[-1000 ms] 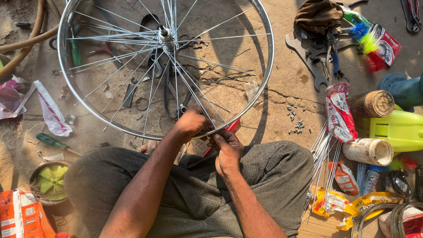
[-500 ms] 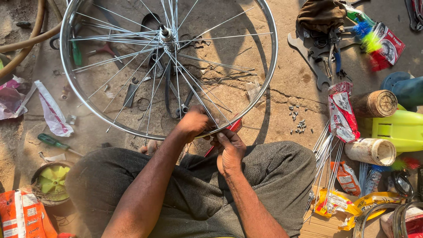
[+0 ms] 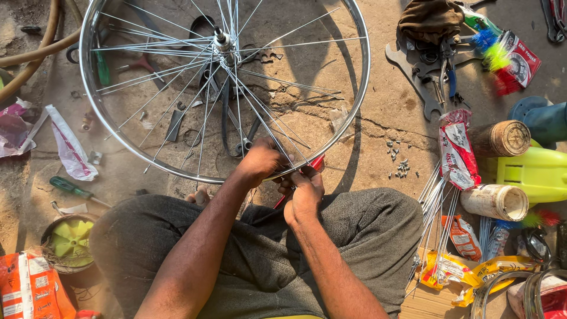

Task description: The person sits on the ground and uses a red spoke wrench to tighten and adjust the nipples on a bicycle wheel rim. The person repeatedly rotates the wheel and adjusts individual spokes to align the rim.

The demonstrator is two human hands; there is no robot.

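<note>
Both your hands are working at the near edge of the bicycle wheel, which is lying flat on the dirt floor in front of your knees. Your left hand is curling over the rim, fingers closing on it where the spokes meet it. Your right hand is sitting just beside it, fingers pinching a red-handled tool against the rim. Loose spokes and wrenches are lying to your right.
</note>
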